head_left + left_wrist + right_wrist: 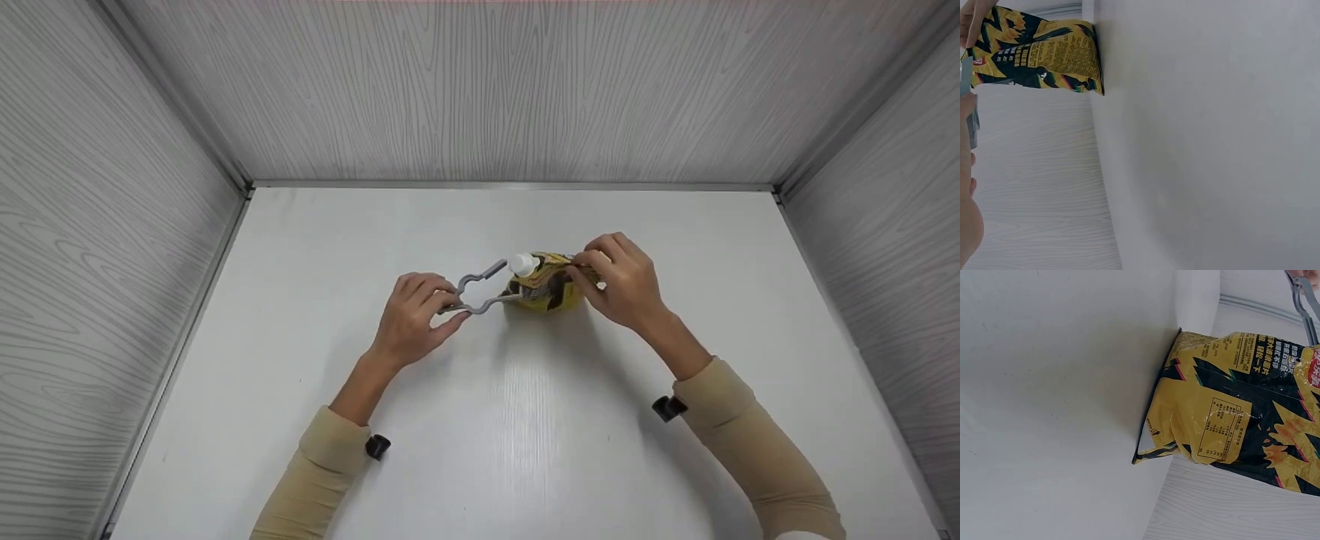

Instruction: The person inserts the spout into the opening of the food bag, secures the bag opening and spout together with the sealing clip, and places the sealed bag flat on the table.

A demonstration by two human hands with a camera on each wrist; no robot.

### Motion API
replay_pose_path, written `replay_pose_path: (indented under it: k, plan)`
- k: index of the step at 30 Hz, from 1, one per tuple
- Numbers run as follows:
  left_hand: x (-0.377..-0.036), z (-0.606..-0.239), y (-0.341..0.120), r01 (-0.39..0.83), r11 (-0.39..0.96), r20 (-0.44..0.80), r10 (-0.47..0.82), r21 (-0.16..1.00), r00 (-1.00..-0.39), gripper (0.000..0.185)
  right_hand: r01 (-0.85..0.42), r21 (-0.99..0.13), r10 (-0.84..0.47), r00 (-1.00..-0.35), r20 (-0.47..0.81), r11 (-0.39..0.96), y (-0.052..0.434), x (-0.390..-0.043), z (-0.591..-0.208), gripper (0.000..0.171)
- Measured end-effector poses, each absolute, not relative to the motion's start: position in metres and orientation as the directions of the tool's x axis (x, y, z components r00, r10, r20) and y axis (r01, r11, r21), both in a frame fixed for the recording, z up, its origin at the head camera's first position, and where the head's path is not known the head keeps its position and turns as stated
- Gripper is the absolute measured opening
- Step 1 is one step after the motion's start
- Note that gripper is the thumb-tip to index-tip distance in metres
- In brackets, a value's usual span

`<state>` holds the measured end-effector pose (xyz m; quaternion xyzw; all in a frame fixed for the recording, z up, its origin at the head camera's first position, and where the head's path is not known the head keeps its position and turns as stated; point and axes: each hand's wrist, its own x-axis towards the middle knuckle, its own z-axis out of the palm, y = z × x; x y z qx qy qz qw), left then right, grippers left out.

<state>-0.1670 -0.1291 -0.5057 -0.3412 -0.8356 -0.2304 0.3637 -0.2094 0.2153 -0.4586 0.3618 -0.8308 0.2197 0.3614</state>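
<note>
A yellow and black snack bag (549, 289) stands upright near the middle of the white table (525, 450). My right hand (582, 270) pinches the bag's top edge from the right. My left hand (454, 306) grips the handles of a grey plastic clip (480, 289), whose far arms reach the bag's top beside a white round cap (523, 264). The left wrist view shows the bag (1044, 56) at top left with a sliver of the clip (967, 79). The right wrist view shows the bag's printed side (1230, 422) and the clip's arms (1303, 298) at top right.
Grey wood-grain walls close in the table on the left (97, 262), back (510, 90) and right (900, 225). A metal rail (510, 184) runs along the back edge. Beige sleeves cover both forearms, each with a small black wrist camera (377, 446).
</note>
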Motion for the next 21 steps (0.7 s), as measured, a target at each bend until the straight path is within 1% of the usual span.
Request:
replay_pose_path:
  k: [14, 21]
  plan:
    - [-0.177, -0.507, -0.120, 0.743, 0.654, 0.804, 0.361, 0.143, -0.473, 0.022, -0.754, -0.104, -0.440, -0.484, 0.756, 0.649, 0.215, -0.210, -0.459, 0.013]
    - [-0.181, -0.508, -0.114, 0.741, 0.658, 0.812, 0.358, 0.132, -0.462, 0.021, -0.771, -0.091, -0.444, -0.455, 0.772, 0.631, 0.215, -0.210, -0.459, 0.013]
